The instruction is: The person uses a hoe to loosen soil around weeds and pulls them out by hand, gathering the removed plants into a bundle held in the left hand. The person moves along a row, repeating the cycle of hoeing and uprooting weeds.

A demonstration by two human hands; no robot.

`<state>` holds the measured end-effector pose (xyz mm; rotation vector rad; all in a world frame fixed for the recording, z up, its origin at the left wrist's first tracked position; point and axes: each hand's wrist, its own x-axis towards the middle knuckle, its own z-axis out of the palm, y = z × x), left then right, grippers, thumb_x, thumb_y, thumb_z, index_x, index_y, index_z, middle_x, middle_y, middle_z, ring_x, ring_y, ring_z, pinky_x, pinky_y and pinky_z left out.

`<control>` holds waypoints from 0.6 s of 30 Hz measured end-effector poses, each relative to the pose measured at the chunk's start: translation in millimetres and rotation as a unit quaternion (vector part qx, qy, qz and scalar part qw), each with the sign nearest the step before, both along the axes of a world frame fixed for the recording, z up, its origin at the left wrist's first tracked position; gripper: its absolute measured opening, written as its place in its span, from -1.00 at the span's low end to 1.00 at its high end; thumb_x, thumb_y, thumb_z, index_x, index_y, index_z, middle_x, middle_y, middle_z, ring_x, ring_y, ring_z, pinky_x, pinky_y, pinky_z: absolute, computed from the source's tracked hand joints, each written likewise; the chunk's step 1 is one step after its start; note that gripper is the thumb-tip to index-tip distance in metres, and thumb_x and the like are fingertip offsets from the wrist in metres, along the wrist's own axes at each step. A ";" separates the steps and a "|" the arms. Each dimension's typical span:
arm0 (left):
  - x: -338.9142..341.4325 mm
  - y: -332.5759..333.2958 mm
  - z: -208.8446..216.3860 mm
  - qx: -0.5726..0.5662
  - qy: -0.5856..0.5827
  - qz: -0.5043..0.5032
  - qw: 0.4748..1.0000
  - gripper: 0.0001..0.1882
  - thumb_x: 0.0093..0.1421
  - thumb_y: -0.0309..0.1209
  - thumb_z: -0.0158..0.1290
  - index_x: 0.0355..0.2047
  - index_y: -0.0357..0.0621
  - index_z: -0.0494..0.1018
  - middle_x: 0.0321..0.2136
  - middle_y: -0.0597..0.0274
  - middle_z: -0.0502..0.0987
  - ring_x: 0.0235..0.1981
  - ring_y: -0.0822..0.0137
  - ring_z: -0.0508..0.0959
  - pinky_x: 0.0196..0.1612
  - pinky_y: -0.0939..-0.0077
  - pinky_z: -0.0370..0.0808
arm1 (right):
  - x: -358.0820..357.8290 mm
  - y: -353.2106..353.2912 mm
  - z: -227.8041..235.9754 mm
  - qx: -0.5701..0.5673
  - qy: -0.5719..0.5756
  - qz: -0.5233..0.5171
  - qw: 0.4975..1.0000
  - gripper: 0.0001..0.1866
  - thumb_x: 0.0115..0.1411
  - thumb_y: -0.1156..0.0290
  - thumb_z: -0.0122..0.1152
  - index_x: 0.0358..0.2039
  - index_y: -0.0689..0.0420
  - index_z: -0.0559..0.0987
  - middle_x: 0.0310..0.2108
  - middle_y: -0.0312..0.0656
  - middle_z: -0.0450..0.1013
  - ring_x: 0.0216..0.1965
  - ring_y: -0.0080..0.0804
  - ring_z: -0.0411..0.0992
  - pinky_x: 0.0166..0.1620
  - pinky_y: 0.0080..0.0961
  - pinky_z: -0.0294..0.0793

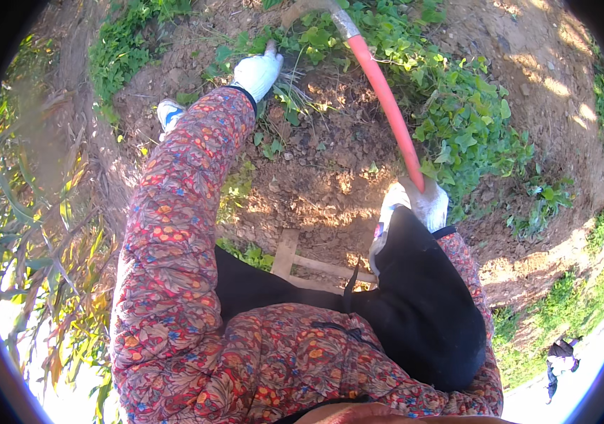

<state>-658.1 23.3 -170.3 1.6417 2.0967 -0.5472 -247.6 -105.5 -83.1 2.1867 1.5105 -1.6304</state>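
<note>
Vines [468,131] remain uncleared beside bare soil [330,166]; right hand [430,205] grips a red-handled hoe [388,99]; left hand [258,75] is near stems [300,93], its hold unclear.

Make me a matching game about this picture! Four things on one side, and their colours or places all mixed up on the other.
Things:
1. Tool handle
2. Left hand
3. Trousers
4. Jacket

Colours and places:
A. plain black
B. covered in a flowery pattern
C. bright red
D. gloved in white, down by green leaves

Right pairs: 1-C, 2-D, 3-A, 4-B
</note>
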 end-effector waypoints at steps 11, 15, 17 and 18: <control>-3.9 15.8 -16.1 0.062 0.108 -0.235 0.964 -0.79 0.22 -0.44 -0.09 -0.19 -0.17 0.49 -0.37 0.04 0.63 -0.31 0.01 0.66 -0.32 0.15 0.58 | 4.0 -12.7 1.7 0.016 0.014 -0.126 0.992 -0.52 0.09 0.11 0.37 -0.20 0.29 0.56 -0.39 0.01 0.57 -0.37 -0.27 0.56 -0.22 -0.39 0.51; 4.3 20.4 -8.0 0.050 0.080 -0.246 0.965 -0.80 0.20 -0.43 -0.08 -0.31 -0.17 0.54 -0.40 0.03 0.62 -0.34 0.01 0.65 -0.32 0.11 0.57 | 4.8 -11.7 12.0 0.019 -0.009 -0.125 0.992 -0.51 0.09 0.10 0.37 -0.19 0.30 0.56 -0.41 0.02 0.57 -0.38 -0.26 0.55 -0.22 -0.39 0.51; 1.5 17.1 -5.1 0.054 0.082 -0.252 0.963 -0.80 0.21 -0.42 -0.09 -0.32 -0.17 0.53 -0.40 0.01 0.62 -0.35 -0.01 0.64 -0.33 0.10 0.57 | 8.2 -14.0 6.9 0.017 -0.010 -0.117 0.993 -0.50 0.08 0.10 0.37 -0.19 0.30 0.55 -0.41 0.03 0.56 -0.38 -0.23 0.55 -0.22 -0.38 0.51; -0.4 15.5 -3.8 0.059 0.076 -0.257 0.962 -0.80 0.22 -0.41 -0.09 -0.33 -0.18 0.53 -0.41 0.01 0.62 -0.36 -0.01 0.64 -0.34 0.10 0.57 | 9.4 -14.1 4.6 0.016 -0.011 -0.112 0.993 -0.49 0.07 0.09 0.38 -0.19 0.30 0.55 -0.41 0.04 0.56 -0.38 -0.22 0.55 -0.22 -0.37 0.51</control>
